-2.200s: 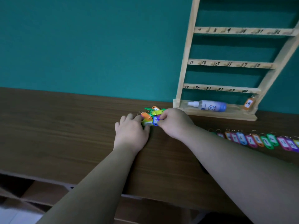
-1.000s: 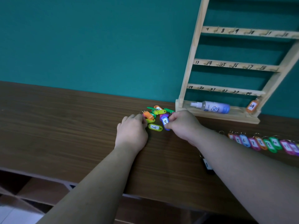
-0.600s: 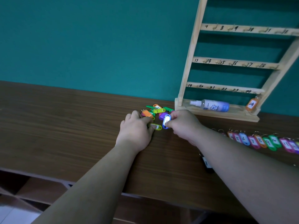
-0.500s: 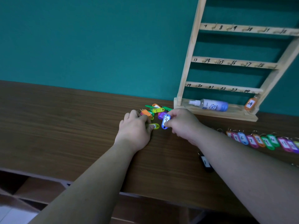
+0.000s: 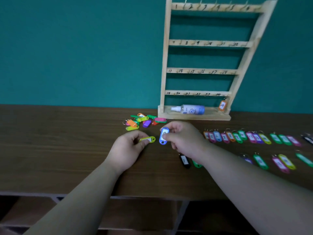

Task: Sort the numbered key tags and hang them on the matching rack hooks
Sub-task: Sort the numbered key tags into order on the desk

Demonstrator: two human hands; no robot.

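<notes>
Pinching yellow tag (image 5: pixel 147 139) in left hand (image 5: pixel 127 150), blue tag (image 5: pixel 164 135) in right hand (image 5: pixel 184 139), rack (image 5: pixel 164 65) hooks numbered to 24.

The table (image 5: pixel 50 141) shows dark wood grain with a smooth, faintly sheened finish. The rack (image 5: pixel 165 65) is pale bare wood. The key tags (image 5: pixel 145 120) are glossy coloured plastic with white paper inserts. The wall (image 5: pixel 84 48) is matt teal.

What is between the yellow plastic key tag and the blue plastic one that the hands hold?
Only bare brown wooden table, in the head view: left hand holds the yellow tag, right hand the blue tag, apart.
</notes>
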